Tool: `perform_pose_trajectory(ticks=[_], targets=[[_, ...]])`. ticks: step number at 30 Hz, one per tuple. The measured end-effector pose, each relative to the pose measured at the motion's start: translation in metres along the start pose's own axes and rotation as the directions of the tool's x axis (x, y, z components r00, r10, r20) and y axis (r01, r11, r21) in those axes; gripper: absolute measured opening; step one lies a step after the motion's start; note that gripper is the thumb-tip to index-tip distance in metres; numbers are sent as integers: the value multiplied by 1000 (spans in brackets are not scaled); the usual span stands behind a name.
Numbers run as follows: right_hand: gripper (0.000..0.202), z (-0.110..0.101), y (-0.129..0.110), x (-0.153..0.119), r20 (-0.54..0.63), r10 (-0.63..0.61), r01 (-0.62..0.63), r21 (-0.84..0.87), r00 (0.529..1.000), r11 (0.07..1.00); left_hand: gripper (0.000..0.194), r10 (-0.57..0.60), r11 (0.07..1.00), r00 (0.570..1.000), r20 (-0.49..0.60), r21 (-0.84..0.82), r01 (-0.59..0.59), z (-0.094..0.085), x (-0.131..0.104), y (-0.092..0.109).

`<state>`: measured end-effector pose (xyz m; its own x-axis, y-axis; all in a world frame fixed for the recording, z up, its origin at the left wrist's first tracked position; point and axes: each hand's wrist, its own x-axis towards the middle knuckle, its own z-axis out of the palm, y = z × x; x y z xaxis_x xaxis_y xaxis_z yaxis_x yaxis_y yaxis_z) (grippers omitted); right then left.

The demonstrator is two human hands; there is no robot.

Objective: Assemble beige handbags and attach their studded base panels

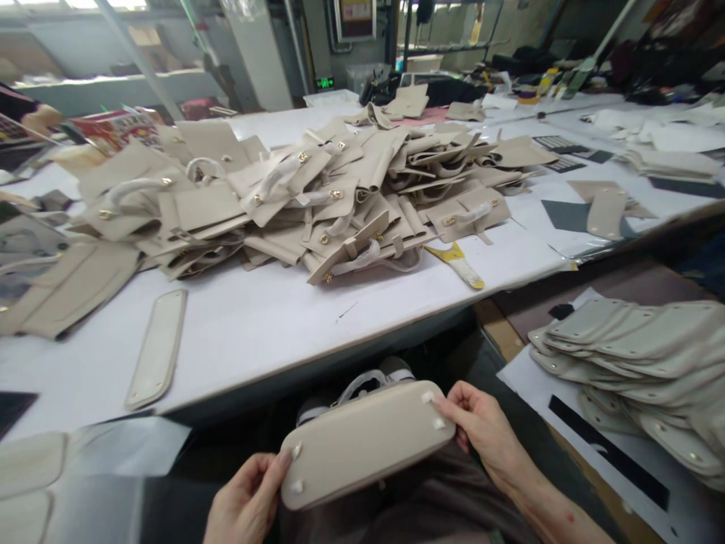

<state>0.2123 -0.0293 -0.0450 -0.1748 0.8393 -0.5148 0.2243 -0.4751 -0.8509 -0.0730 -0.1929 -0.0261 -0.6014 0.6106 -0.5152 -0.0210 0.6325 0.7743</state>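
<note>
A beige oblong bag base panel point(365, 446) with rounded ends is held above my lap, its right end a little higher. My left hand point(246, 495) pinches its left end, thumb on top beside two small whitish tabs. At the right end, my right hand point(479, 431) grips the corner, thumb by two more such tabs. Behind the panel's upper edge shows a wrapped handle point(362, 381); what it is fixed to is hidden. A similar long panel point(157, 347) lies on the white table to the left.
Beige bag parts with wrapped handles and gold fittings form a heap point(340, 189) on the white table point(243, 325). Stacked oblong panels point(634, 355) stand at right by a black strip point(609, 449). A yellow-and-white piece point(458, 264) lies near the edge. Another person's hand point(42, 119) shows far left.
</note>
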Motion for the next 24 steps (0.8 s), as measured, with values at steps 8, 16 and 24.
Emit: perform_pose_trajectory(ticks=[8, 16, 24], targets=[[52, -8, 14, 6, 11, 23, -23, -39, 1000, 999, 53, 84, 996, 996, 22, -10, -84, -1, 2, -7], [51, -11, 19, 8, 3, -2, 2, -92, 1000, 996, 50, 110, 993, 994, 16, 38, -111, 0, 0, -12], [53, -8, 14, 10, -7, 2, -3, -98, 1000, 995, 51, 181, 977, 982, -49, 120, -174, 2, 0, -12]])
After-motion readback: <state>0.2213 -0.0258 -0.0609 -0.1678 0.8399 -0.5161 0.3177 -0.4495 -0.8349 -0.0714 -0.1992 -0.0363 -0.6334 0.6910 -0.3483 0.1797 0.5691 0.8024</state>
